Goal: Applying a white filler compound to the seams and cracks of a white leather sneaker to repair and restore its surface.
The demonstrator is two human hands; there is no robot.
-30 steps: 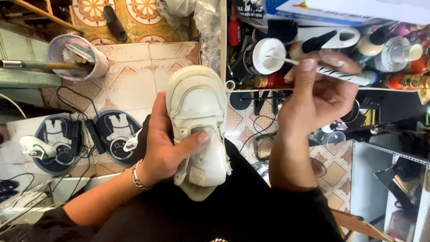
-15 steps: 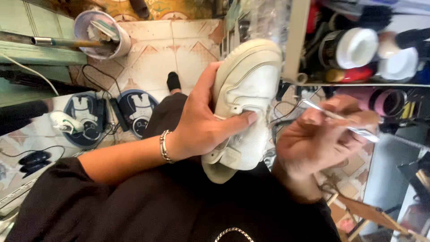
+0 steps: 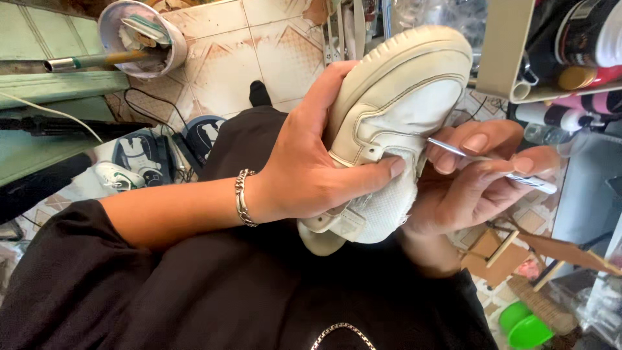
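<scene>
Two hands busy | L hand (image 3: 304, 175) clamped shoe (image 3: 389, 123), steadying it | R hand (image 3: 473, 181) pinched thin brush (image 3: 492, 162) at shoe side

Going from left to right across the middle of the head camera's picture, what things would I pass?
Black sleeve → silver chain bracelet → left hand → white sneaker → right hand → the white end of a thin tool pinched in that hand's fingers.
</scene>
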